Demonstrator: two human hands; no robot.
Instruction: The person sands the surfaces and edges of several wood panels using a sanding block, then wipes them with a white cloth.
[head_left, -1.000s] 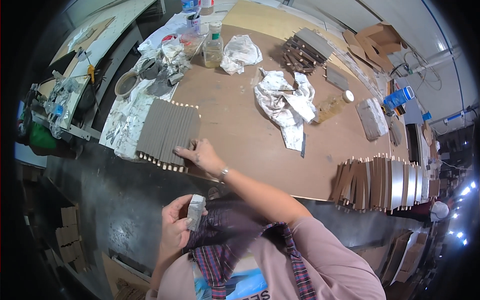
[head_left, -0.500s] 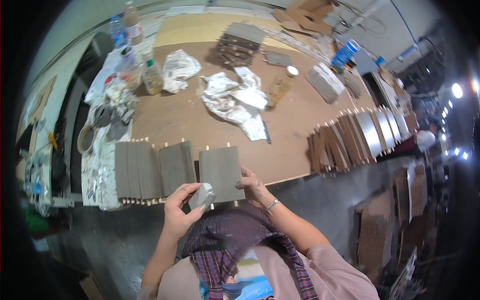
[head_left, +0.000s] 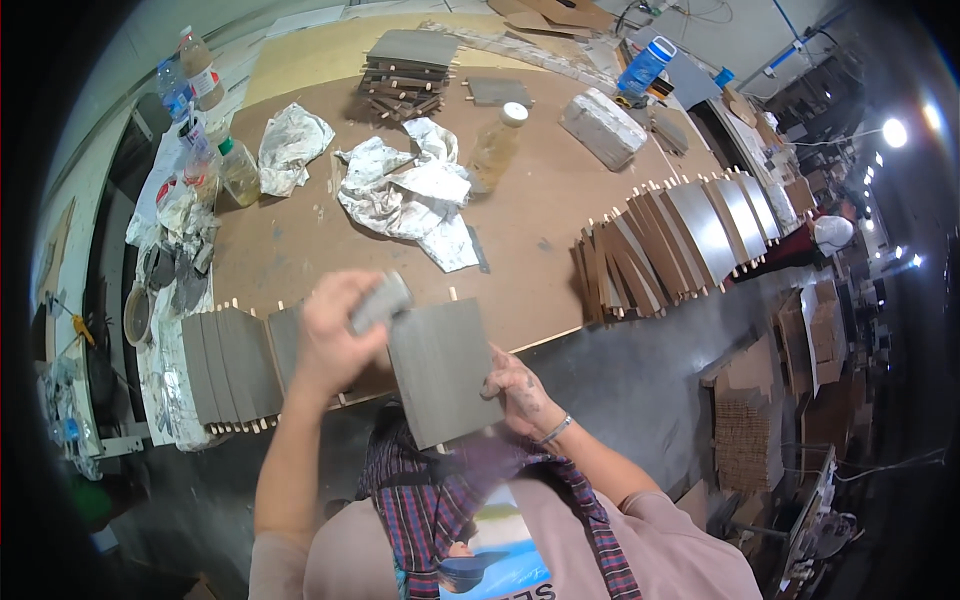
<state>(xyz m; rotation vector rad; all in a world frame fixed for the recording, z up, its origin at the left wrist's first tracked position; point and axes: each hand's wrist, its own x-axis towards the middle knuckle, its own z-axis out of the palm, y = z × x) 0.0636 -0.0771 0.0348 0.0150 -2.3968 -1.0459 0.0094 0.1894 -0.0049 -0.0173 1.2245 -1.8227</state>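
My left hand [head_left: 338, 330], a little blurred, grips a small grey block [head_left: 383, 303] that looks like a sanding block, at the upper left corner of a flat panel. My right hand [head_left: 520, 393] holds that grey-brown wooden panel [head_left: 445, 370] by its right edge, fingers partly behind it. The panel tilts over the table's front edge, with wooden dowels sticking out at top and bottom. Left of my hands, similar panels [head_left: 222, 365] stand in a row on edge; my left hand and forearm hide part of it.
More dowelled panels [head_left: 680, 240] lean in a row at the right. Crumpled white cloths [head_left: 405, 190], a capped bottle of yellowish liquid [head_left: 497, 150], a pale block [head_left: 603, 130] and a panel stack [head_left: 405, 75] lie farther back. Bottles [head_left: 203, 80] stand at far left.
My left hand has lifted the grey block up to the panel's upper corner. The panel has come lower and nearer to me, tilted, in my right hand. The view has shifted.
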